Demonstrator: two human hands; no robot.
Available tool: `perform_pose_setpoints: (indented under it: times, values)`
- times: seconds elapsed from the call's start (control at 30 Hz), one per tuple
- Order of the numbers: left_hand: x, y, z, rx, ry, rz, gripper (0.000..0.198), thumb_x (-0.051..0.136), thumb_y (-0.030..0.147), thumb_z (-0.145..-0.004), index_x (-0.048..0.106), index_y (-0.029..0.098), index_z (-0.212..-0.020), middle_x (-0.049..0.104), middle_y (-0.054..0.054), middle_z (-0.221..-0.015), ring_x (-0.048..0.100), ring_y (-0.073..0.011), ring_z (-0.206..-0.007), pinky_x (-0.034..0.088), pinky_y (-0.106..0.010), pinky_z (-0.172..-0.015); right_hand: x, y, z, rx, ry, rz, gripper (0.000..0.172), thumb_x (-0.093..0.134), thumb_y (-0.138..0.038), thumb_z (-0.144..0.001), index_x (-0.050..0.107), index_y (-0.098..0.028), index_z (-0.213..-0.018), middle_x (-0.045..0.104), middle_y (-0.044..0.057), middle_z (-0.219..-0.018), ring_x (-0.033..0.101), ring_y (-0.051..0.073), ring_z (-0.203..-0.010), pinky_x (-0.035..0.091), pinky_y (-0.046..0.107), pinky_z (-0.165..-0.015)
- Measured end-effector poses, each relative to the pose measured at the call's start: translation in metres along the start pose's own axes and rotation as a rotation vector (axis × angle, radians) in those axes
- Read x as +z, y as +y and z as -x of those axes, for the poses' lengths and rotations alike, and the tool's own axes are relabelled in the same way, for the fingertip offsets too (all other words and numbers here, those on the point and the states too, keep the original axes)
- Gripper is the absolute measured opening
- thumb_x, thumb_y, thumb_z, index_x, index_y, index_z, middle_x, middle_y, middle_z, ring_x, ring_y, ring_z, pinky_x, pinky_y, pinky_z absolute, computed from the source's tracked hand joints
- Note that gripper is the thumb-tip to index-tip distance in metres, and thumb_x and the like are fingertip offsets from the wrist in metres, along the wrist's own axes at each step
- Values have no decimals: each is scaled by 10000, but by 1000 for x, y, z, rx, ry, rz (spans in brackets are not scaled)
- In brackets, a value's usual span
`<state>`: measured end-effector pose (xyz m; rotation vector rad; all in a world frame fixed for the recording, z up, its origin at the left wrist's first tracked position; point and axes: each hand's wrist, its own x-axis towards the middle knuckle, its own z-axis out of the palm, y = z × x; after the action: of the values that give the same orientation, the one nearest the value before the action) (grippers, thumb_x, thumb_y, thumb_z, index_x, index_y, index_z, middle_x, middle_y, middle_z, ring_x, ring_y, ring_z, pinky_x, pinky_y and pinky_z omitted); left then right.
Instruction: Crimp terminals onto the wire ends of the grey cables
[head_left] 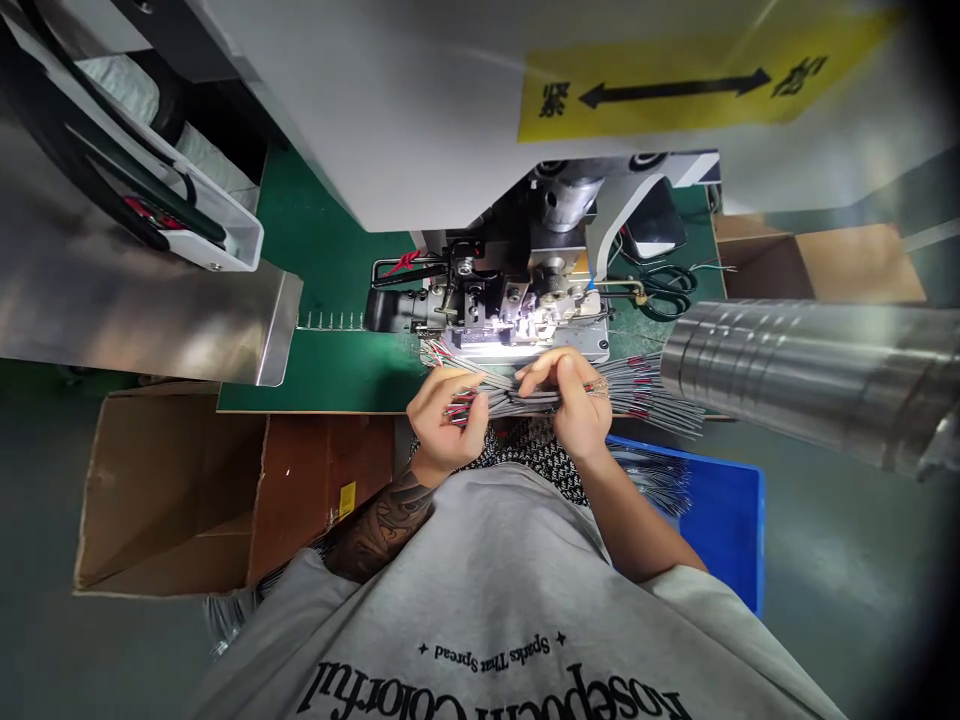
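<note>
In front of a terminal crimping machine (517, 300), thin grey cables (510, 402) with stripped red and white wire ends lie across the near edge of the green table. My left hand (444, 422) is closed around their left part, and colored wire ends show between its thumb and fingers. My right hand (579, 405) has its thumb and fingers bent together on the cables further right. Its fingertips partly hide what they pinch. Beyond that hand, more cable ends (652, 395) fan out to the right. The lit crimping area is just past my fingers.
A strip of metal terminals (330, 321) runs into the machine from the left. Green-handled scissors (664, 290) lie at the right. A steel tube (810, 375) juts in there. Below are a blue bin (739, 530) holding cables and an open cardboard box (172, 490).
</note>
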<state>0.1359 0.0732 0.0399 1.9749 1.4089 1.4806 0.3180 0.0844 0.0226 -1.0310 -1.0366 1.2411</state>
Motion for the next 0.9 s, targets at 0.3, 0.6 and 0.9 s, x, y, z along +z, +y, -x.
perform_pose_setpoints:
  times: [0.3, 0.6, 0.9]
  values:
    - [11, 11, 5, -254, 45, 104, 186, 787, 245, -891, 672, 140, -994, 719, -46, -946, 715, -110, -828, 595, -206, -756, 16, -11, -10, 47, -13, -180, 344, 627, -525, -1045, 658, -211, -906, 436, -53, -486, 518, 163, -556, 590, 386, -807]
    - [15, 14, 8, -279, 81, 30, 174, 763, 255, -941, 828, 160, -1071, 743, -62, -990, 728, -139, -926, 609, -275, -882, 14, -11, -14, 112, 27, -223, 386, 759, -561, -929, 622, -214, -828, 280, -80, -489, 365, 114, -450, 470, 312, -520]
    - [17, 14, 15, -444, 99, 181, 205, 794, 281, -919, 770, 139, -1066, 799, -83, -1024, 784, -163, -926, 646, -269, -857, 19, -19, -19, 90, 6, -154, 389, 770, -606, -898, 647, -238, -908, 285, -87, -503, 225, 79, -417, 266, 278, -401]
